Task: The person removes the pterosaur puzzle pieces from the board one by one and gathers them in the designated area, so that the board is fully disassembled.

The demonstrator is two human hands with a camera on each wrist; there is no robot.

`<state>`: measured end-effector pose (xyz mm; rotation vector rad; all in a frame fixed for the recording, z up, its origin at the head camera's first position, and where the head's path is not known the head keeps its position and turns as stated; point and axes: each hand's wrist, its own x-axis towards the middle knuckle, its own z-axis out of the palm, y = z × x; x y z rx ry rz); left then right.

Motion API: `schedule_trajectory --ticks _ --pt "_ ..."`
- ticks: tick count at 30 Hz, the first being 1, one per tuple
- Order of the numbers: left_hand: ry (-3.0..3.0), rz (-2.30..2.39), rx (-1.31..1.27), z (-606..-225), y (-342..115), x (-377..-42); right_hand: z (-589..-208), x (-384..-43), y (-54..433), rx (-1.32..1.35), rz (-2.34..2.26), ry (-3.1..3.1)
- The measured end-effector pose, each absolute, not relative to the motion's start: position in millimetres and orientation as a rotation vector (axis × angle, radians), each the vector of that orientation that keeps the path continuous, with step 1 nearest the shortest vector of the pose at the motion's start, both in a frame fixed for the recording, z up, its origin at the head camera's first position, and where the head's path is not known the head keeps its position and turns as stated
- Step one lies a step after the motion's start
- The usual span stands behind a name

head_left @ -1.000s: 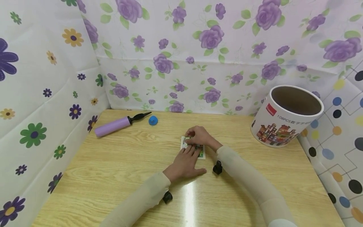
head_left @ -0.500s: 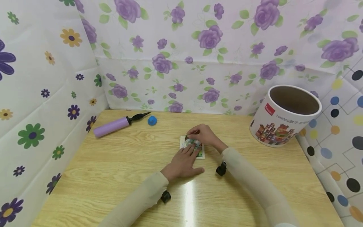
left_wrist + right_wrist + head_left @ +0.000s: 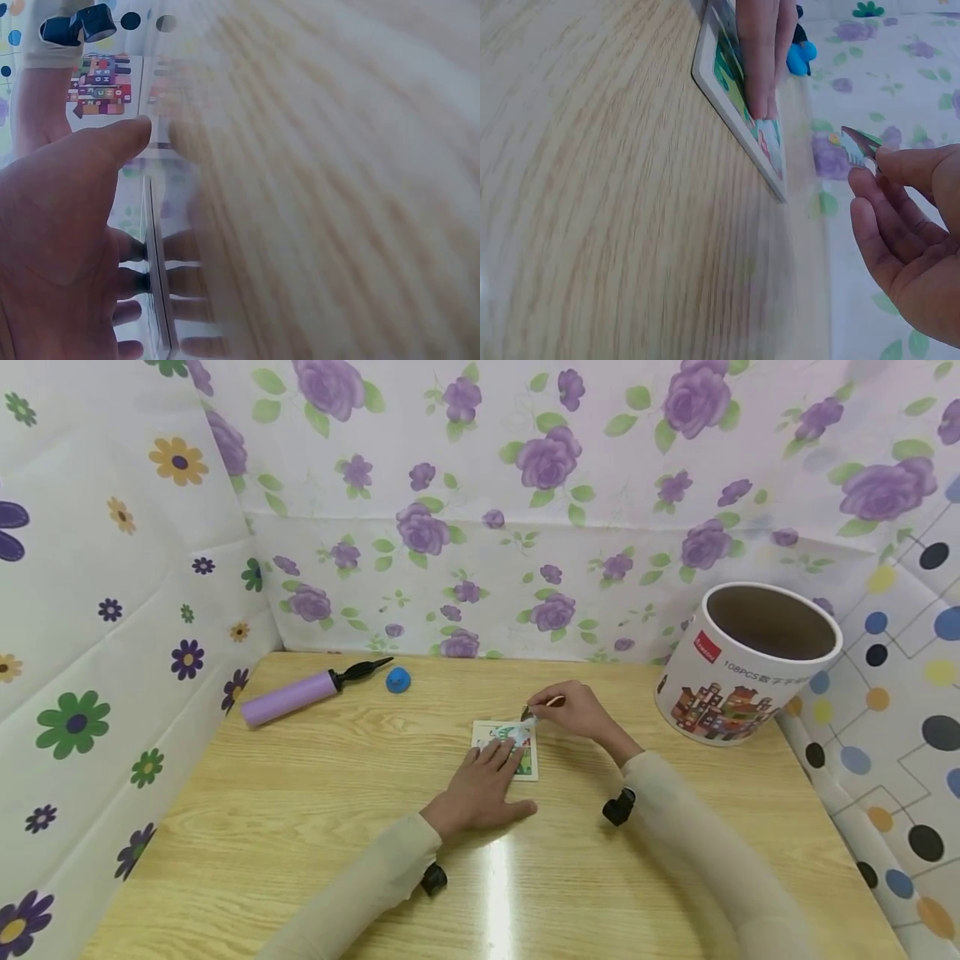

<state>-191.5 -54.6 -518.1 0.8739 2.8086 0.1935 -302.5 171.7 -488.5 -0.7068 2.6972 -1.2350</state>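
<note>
A small flat puzzle board (image 3: 535, 762) with a pale rim and a colourful picture lies on the table. My left hand (image 3: 483, 789) rests on it with fingers spread and straight, covering its lower left part; the thumb points away to the right. Just past the board's upper right corner, my right hand (image 3: 577, 712) pinches a small thin puzzle piece (image 3: 861, 146) between thumb and fingertips. In the right wrist view this piece is held up apart from the board, its face partly white with a dark pointed end. The fingers hide part of it.
A purple hand pump (image 3: 292, 697) with a black nozzle lies at the back left, beside a blue toy duck (image 3: 398, 680). A large white printed tub (image 3: 738, 693) stands at the back right. Patterned cloth walls (image 3: 480, 527) enclose the table's back and sides.
My right hand has moved rightward from over the board's upper part to past its upper right corner, with the puzzle piece pinched. My left hand stays on the board.
</note>
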Motion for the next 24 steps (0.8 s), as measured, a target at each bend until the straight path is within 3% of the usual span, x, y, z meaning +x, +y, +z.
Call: schedule_trajectory --ticks 24 --pt "2.802 0.180 0.879 -518.7 -54.4 -191.1 -510.1 -300.0 213.1 -0.508 -1.096 2.732"
